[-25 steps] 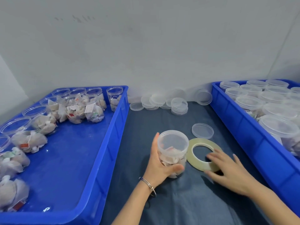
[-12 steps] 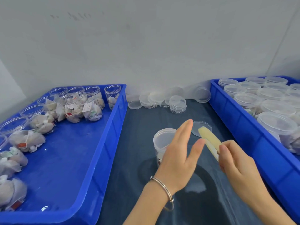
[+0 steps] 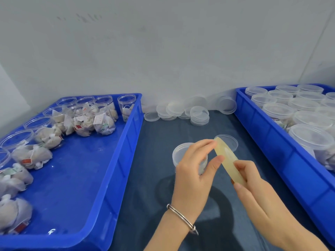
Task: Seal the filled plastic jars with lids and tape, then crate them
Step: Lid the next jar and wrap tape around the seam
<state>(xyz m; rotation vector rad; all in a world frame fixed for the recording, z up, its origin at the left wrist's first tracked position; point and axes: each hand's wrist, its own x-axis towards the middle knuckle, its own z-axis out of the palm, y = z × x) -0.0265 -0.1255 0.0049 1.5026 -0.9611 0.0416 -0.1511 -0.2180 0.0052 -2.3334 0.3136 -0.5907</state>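
Head view: tape roll (image 3: 228, 161) edge-on, tilted up-left.

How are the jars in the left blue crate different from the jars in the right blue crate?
Jars in the left crate have open mouths with no lids; jars in the right crate are capped. Left jars line the crate's far and left sides; right jars stand packed together. Both are clear plastic.
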